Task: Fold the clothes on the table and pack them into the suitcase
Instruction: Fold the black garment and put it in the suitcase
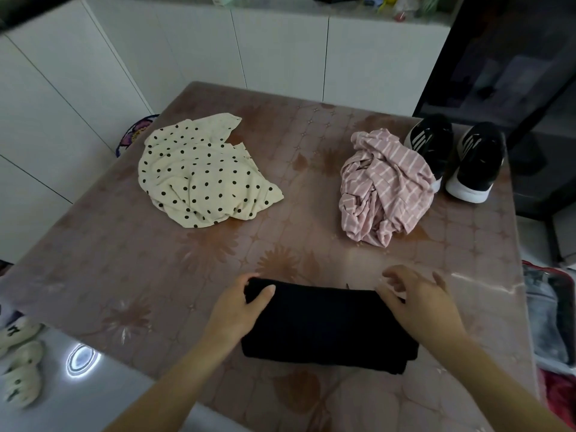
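Folded black garment [327,322], L hand [240,304] gripping far-left corner, R hand [417,300] on far-right corner — fingers [396,275] loosely bent, grip unclear, dotted top [199,173], striped top [383,188] beyond

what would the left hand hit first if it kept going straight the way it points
Likely the pink striped garment: the left hand, gripping a corner of the folded black garment, aims forward and right across bare table. Depth is unclear, so it may pass beside it.
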